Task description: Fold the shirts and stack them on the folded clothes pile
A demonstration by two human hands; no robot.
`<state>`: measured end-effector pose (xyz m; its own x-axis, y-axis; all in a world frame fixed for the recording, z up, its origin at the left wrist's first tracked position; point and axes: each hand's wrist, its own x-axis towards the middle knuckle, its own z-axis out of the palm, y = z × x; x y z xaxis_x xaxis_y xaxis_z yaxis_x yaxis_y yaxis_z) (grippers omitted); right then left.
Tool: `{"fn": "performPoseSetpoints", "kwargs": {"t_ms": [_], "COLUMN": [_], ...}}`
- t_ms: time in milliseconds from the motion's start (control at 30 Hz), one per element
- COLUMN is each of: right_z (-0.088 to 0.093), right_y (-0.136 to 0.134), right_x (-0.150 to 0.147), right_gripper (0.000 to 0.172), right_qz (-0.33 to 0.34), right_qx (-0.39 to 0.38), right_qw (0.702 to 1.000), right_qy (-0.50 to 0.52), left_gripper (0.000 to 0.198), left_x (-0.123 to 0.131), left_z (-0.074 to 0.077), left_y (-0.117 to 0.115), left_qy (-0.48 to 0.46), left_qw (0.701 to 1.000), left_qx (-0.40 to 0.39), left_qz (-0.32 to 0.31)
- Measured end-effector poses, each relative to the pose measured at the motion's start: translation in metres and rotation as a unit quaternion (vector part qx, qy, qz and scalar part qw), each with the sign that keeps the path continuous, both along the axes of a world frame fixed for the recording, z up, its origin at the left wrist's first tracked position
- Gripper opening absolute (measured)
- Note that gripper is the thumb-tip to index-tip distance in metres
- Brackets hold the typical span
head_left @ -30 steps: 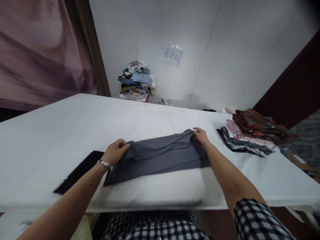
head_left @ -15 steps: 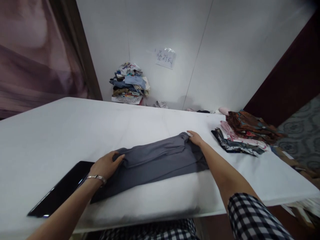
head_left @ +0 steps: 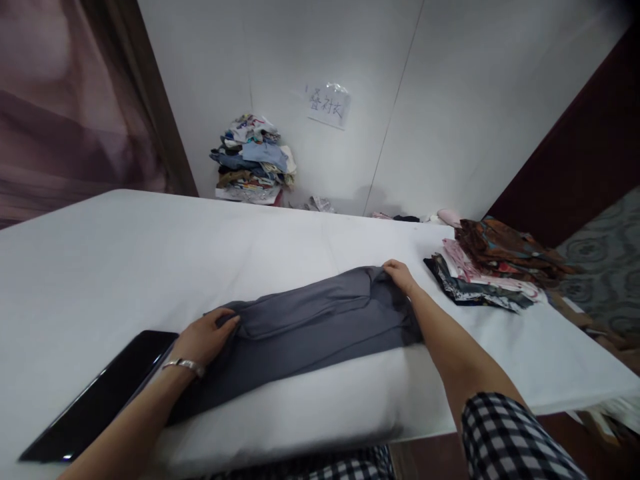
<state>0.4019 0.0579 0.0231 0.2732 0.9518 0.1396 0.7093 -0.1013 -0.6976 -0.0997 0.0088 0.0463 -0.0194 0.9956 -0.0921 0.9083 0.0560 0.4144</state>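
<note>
1. The left hand (head_left: 204, 338) lies on the left end of a gray cloth (head_left: 305, 328). Its fingers curl over a soft fold there, but I cannot tell if they pinch it or only press it.
2. The right hand (head_left: 399, 274) is at the far right corner of the gray cloth. Its fingers are bent down onto the edge. I cannot tell if they hold the cloth tight.
3. The gray cloth is smooth and thin. It is folded into a long flat strip with a puffy ridge along the top. It lies near the front edge of the white table (head_left: 110, 267), between the two hands.
4. A shiny silver bracelet (head_left: 184, 365) sits on the left wrist. The right arm has a black and white checked sleeve (head_left: 505, 437).
5. A flat, black, glossy tablet (head_left: 100, 400) lies just beside the cloth's left end, under the left arm.
6. To the right, near the right hand, is a stack of folded clothes (head_left: 493, 263) with busy patterns. It is not touching the gray cloth.
7. Far back on the floor by the wall is a messy heap of clothes (head_left: 253, 159). A paper sign (head_left: 327, 105) is stuck on the wall above.
8. Compared with a moment ago, both hands are on the same ends of the cloth. The left hand has slid a bit lower and to the left, and more of the tablet shows.
</note>
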Motion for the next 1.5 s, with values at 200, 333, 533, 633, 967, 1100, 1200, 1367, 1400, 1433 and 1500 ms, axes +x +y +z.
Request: {"fn": "performPoseSetpoints", "kwargs": {"t_ms": [200,333,533,633,967,1100,1200,1367,1400,1433,1500], "right_z": [-0.001,0.013,0.022,0.007,-0.033,-0.039,-0.041,-0.044,-0.044,-0.045,-0.044], "right_y": [0.001,0.0,-0.029,-0.047,-0.055,-0.055,-0.055,-0.053,-0.052,-0.052,-0.052], "right_x": [-0.007,-0.02,-0.07,-0.096,-0.095,-0.091,-0.089,-0.087,-0.087,-0.086,-0.086], "right_gripper": [0.009,0.028,0.042,0.051,0.05,0.048,0.048,0.049,0.048,0.048,0.047], "right_qz": [-0.032,-0.05,0.091,0.176,0.157,0.158,0.161,0.161,0.162,0.163,0.164], "right_qx": [-0.003,0.032,0.126,0.019,-0.016,0.012,0.028,0.031,0.032,0.034,0.039], "right_qw": [0.996,0.993,0.975,0.96,0.947,0.953,0.955,0.956,0.956,0.956,0.957], "right_qy": [-0.078,-0.101,-0.16,-0.215,-0.279,-0.259,-0.249,-0.244,-0.243,-0.241,-0.236], "left_gripper": [0.044,0.046,0.051,0.054,0.04,0.049,0.058,0.054,0.052,0.051,0.044], "left_x": [0.009,0.013,0.014,0.013,-0.028,-0.027,-0.018,-0.008,-0.008,-0.009,-0.01], "left_z": [0.002,0.003,0.006,0.012,0.022,0.016,0.013,0.012,0.012,0.013,0.014], "left_y": [-0.003,-0.005,-0.007,-0.007,-0.035,-0.055,-0.063,-0.052,-0.048,-0.045,-0.04], "left_qy": [0.064,0.09,0.062,0.035,-0.08,-0.046,0.006,0.024,0.017,0.01,-0.005], "left_qw": [0.998,0.995,0.998,0.999,0.995,0.994,0.995,0.993,0.992,0.992,0.992], "left_qx": [0.013,0.0,0.002,-0.003,0.02,0.042,0.021,-0.032,-0.04,-0.047,-0.058], "left_qz": [-0.024,-0.033,-0.019,-0.022,0.063,0.092,0.098,0.114,0.116,0.116,0.11]}}
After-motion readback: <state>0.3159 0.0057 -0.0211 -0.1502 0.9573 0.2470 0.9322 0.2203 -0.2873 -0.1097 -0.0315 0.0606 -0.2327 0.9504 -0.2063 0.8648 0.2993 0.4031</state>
